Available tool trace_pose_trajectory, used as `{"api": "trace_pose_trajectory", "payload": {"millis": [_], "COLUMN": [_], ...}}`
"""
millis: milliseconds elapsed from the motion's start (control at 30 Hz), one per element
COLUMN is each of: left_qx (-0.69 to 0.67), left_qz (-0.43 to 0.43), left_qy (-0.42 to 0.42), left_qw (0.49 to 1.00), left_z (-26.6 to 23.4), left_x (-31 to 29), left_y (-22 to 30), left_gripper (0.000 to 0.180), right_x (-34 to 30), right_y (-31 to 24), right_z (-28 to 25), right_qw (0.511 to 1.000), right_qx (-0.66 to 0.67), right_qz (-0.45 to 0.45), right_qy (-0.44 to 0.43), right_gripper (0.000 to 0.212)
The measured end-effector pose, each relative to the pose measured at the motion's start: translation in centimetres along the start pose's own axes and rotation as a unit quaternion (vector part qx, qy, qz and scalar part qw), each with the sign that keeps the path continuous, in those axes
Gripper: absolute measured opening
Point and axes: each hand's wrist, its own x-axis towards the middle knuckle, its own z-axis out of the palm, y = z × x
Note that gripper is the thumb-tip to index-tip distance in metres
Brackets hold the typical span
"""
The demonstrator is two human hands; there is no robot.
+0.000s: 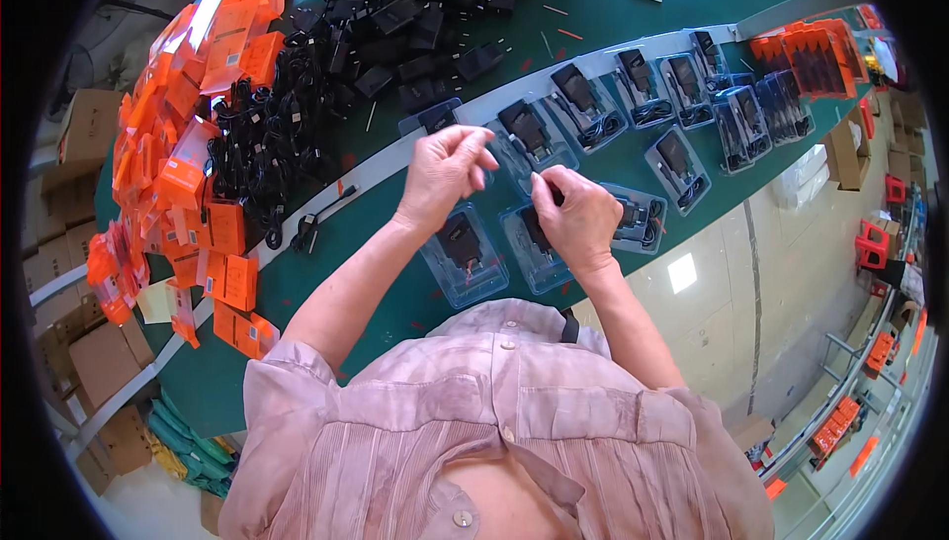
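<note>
Near the table's middle, my left hand is closed, thumb and fingers pinched together. Whatever is in that pinch, if anything, is too small to make out. My right hand is curled shut, its fingertips pressed together above a clear plastic tray with a black charger in it. What it holds, if anything, is hidden. Between and beyond the hands lies another tray with a black plug charger. Below my left hand sits a tray holding a charger. Right of my right hand, a tray contains a coiled black cable.
More filled trays line a pale strip across the green table. Black chargers are heaped at the back, black cables at left, orange packages along the left edge. Orange sleeves stand far right.
</note>
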Motion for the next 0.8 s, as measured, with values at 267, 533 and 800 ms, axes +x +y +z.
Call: {"api": "trace_pose_trajectory", "payload": {"millis": [267, 533, 800], "left_qx": [0.484, 0.620, 0.596], "left_qz": [0.406, 0.398, 0.379], "left_qy": [0.043, -0.075, -0.109], "left_qw": [0.774, 0.672, 0.700], "left_z": [-2.3, -2.5, -2.2], "left_x": [1.0, 1.7, 1.9], "left_y": [-0.3, -2.7, -2.3], "left_gripper": [0.023, 0.030, 0.044], "right_x": [1.4, 1.9, 3.0], "right_y": [0.2, 0.0, -1.3], "right_z": [1.0, 2.3, 1.7], "right_qw": [0.979, 0.983, 0.976], "right_qx": [-0.166, -0.147, -0.132], "right_qz": [-0.099, -0.066, 0.018], "right_qy": [-0.059, -0.091, -0.173], "right_gripper": [0.017, 0.020, 0.022]}}
